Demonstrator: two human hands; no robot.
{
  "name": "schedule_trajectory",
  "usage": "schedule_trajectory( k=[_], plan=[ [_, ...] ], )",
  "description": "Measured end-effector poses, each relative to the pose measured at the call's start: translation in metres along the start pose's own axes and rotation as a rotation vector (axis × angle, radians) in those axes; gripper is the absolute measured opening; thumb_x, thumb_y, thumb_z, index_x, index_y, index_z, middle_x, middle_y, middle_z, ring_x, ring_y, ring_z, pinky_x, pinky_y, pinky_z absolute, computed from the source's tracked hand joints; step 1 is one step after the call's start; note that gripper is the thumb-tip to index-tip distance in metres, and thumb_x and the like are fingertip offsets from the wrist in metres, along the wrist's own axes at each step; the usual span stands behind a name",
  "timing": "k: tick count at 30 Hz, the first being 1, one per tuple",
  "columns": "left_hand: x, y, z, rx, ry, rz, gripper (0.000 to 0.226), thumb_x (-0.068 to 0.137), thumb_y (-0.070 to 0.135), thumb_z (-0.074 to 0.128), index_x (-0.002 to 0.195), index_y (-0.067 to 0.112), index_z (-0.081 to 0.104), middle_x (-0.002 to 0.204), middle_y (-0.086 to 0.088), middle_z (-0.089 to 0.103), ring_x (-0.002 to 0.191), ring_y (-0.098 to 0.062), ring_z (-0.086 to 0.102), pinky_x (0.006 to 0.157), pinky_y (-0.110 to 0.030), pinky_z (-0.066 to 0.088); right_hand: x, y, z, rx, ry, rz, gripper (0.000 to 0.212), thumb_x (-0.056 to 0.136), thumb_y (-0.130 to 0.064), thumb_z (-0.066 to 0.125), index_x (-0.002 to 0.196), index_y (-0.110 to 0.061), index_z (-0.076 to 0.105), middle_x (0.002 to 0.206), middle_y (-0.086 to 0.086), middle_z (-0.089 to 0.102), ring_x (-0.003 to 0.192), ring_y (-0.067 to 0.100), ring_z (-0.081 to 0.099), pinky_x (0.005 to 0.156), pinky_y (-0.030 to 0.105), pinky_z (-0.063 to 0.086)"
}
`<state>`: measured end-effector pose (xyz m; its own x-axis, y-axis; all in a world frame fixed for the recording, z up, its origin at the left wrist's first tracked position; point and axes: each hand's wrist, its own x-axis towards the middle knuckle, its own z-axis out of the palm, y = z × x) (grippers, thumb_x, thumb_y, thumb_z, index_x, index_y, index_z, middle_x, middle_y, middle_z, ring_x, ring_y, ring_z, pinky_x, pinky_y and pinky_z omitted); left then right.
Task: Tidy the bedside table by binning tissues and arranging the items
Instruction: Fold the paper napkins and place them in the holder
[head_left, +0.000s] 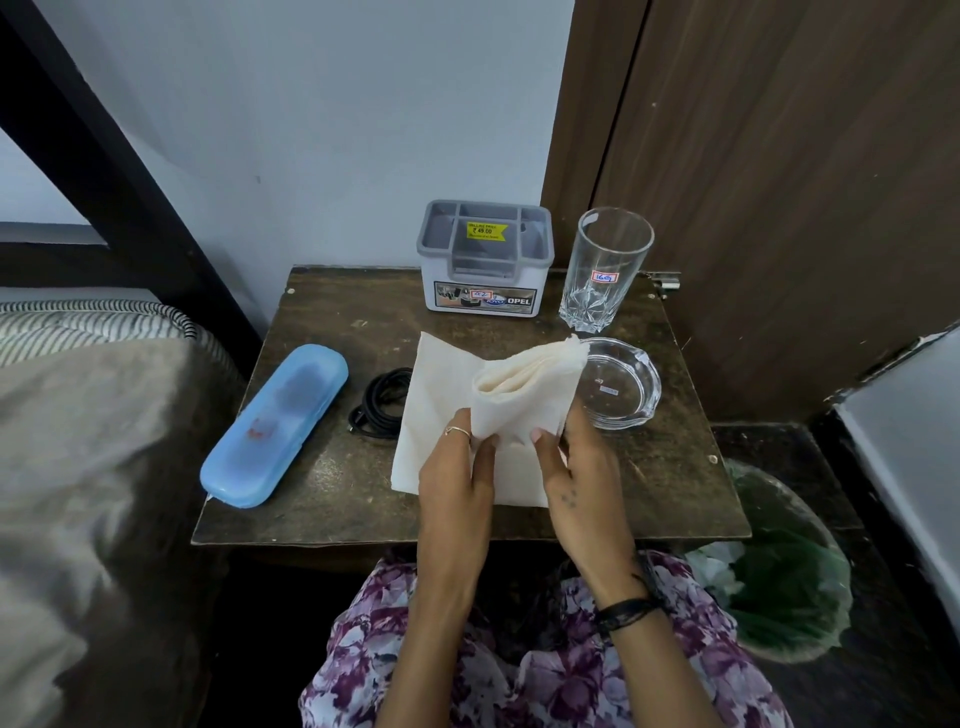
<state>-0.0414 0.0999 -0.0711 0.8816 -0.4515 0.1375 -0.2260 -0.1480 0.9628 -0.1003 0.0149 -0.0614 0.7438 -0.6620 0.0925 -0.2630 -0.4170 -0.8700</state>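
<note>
A cream tissue (524, 387) is held up over the middle of the dark wooden bedside table (332, 499), partly folded. My left hand (454, 478) and my right hand (571, 473) both pinch its lower edge. A flat part of tissue (431, 415) lies on the table under them; I cannot tell if it is a second sheet. Left of it sit a coiled black cable (379, 402) and a blue case (278, 423). At the back stand a grey organiser box (485, 260) and a tall glass (605, 270). A clear glass dish (621, 384) lies behind my right hand.
A bin lined with a green bag (784, 582) stands on the floor at the table's right, holding some white paper. A bed with a grey pillow (88, 467) fills the left. A brown door (779, 182) rises behind the table at the right.
</note>
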Motion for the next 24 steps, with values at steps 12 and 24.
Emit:
schedule_trajectory(
  k=[12, 24],
  plan=[
    [0.027, 0.014, -0.007, 0.139, 0.044, 0.012, 0.017, 0.089, 0.017, 0.060, 0.080, 0.031, 0.054, 0.077, 0.011, 0.067, 0.074, 0.003, 0.062, 0.057, -0.005, 0.043, 0.017, -0.016, -0.010, -0.243, 0.194, -0.036, 0.017, 0.095, -0.032, 0.046, 0.102, -0.020, 0.056, 0.081, -0.001, 0.070, 0.068, 0.018, 0.068, 0.056, 0.038, 0.054],
    [0.215, 0.064, -0.023, 0.503, -0.100, 0.152, 0.021, 0.081, 0.000, 0.062, 0.102, 0.004, 0.058, 0.090, -0.003, 0.057, 0.082, -0.021, 0.053, 0.072, -0.024, 0.038, 0.189, -0.067, -0.012, -0.168, 0.072, -0.118, 0.012, 0.090, -0.005, 0.054, 0.098, 0.003, 0.057, 0.093, 0.021, 0.068, 0.081, 0.032, 0.070, 0.072, 0.048, 0.057]
  ],
)
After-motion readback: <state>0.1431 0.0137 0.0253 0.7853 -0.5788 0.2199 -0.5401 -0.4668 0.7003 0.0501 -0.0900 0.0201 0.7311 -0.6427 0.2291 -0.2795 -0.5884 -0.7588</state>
